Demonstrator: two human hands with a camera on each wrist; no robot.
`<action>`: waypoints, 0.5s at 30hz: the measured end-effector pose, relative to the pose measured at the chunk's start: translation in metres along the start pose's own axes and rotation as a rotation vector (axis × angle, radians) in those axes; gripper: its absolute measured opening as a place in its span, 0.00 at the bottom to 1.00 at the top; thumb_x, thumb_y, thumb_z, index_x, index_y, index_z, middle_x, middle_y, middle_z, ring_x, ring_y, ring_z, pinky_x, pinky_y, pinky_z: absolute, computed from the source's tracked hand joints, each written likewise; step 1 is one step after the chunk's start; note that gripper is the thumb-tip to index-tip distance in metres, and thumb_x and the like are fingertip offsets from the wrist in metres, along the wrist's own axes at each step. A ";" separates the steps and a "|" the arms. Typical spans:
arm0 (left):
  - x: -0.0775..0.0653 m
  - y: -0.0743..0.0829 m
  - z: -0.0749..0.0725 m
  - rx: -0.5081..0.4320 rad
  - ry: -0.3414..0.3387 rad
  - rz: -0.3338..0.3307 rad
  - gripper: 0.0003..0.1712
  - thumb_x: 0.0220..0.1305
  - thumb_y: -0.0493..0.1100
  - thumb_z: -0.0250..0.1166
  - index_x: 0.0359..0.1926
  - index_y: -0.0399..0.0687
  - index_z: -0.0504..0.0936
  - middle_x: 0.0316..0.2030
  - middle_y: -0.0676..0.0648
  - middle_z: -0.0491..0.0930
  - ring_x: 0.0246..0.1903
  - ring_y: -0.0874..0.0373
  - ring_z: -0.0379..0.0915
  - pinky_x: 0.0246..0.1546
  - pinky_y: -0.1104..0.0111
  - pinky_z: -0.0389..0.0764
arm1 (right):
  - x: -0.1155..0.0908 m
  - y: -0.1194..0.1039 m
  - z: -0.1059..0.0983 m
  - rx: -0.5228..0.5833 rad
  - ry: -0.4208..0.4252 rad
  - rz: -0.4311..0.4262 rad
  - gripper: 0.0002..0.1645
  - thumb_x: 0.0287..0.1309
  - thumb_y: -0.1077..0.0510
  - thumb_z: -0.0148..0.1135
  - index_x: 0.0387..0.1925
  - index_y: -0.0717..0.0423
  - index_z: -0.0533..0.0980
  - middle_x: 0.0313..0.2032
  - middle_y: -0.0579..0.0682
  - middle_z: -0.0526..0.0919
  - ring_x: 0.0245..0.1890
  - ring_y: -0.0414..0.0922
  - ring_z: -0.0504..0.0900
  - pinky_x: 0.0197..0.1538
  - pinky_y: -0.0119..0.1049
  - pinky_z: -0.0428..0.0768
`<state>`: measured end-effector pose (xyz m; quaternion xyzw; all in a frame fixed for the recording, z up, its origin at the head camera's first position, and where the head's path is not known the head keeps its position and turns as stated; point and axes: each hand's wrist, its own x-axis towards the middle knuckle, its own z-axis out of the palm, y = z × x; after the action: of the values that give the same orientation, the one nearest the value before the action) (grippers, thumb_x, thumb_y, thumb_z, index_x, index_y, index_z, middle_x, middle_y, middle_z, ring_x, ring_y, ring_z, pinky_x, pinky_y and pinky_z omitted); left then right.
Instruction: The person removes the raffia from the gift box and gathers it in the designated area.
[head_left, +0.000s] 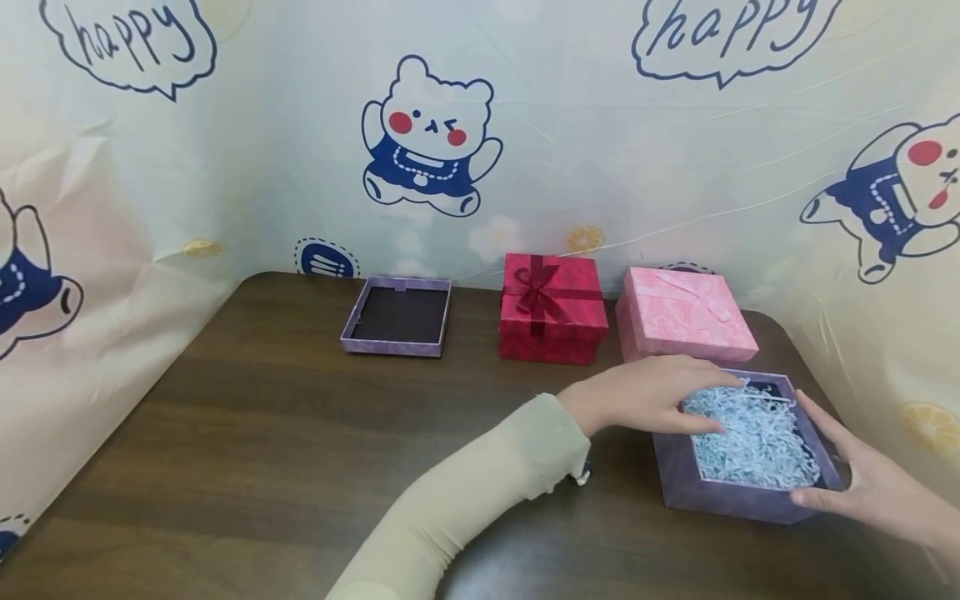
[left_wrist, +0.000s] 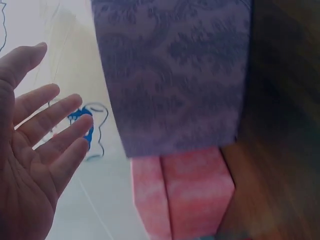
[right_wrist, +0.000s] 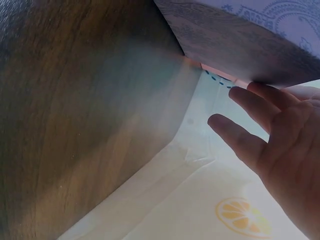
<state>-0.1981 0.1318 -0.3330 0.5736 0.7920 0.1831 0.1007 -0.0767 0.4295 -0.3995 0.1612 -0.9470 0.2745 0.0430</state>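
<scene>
On the right of the table, in the head view, stands a purple patterned gift box (head_left: pixel 693 479) without a lid. Light blue crinkled paper shred (head_left: pixel 753 442) fills it nearly to the rim. Over the box's left rim reaches my left hand (head_left: pixel 648 393), fingers spread and fairly straight, its fingertips at the shred; the left wrist view shows the loose fingers (left_wrist: pixel 51 111) beside the box's wall. My right hand (head_left: pixel 873 479) holds the box's right side, thumb at the front corner, index finger near the back corner. The box hides part of those fingers in the right wrist view.
A shallow purple lid (head_left: pixel 393 347) with a dark inside lies upturned at the back of the brown table (head_left: pixel 247 433). Beside it stand a red gift box (head_left: pixel 551 342) with a ribbon bow and a pink gift box (head_left: pixel 686 312). A printed cloth (head_left: pixel 562 167) hangs behind.
</scene>
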 end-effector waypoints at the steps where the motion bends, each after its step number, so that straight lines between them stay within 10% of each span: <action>1: 0.005 0.003 0.001 0.013 -0.011 -0.012 0.40 0.67 0.61 0.61 0.75 0.57 0.61 0.72 0.59 0.64 0.72 0.70 0.56 0.70 0.84 0.53 | 0.001 -0.001 0.000 0.007 -0.003 -0.005 0.75 0.37 0.64 0.78 0.80 0.47 0.40 0.66 0.08 0.43 0.57 0.08 0.48 0.53 0.03 0.43; 15: 0.042 0.020 0.025 0.169 -0.134 -0.156 0.45 0.62 0.73 0.57 0.76 0.70 0.55 0.74 0.66 0.57 0.73 0.74 0.50 0.72 0.80 0.52 | 0.000 0.000 0.000 0.046 -0.019 -0.016 0.73 0.39 0.66 0.77 0.80 0.50 0.41 0.66 0.10 0.47 0.59 0.09 0.51 0.54 0.03 0.46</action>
<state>-0.1851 0.1815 -0.3456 0.5276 0.8383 0.0684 0.1188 -0.0771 0.4294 -0.3997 0.1724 -0.9395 0.2941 0.0322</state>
